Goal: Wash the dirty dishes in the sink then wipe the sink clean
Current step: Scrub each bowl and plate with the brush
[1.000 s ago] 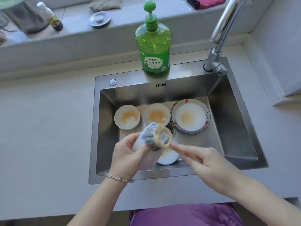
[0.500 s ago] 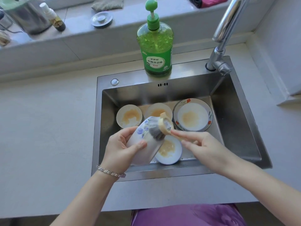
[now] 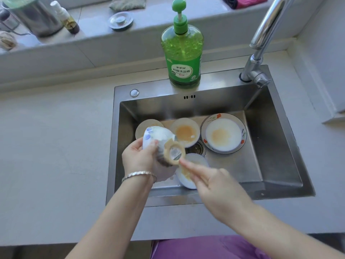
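The blue-flowered bowl (image 3: 158, 135) is tilting above the sink's (image 3: 113, 146) front-left part, with the left hand (image 3: 139, 159) gripping its side. The blurred right hand (image 3: 214, 186) is pinching the ring-handled scrubber (image 3: 174, 153) against that bowl. Stained dishes (image 3: 186, 133) are lying on the sink's floor, and a green soap bottle (image 3: 182, 53) is standing on its back rim.
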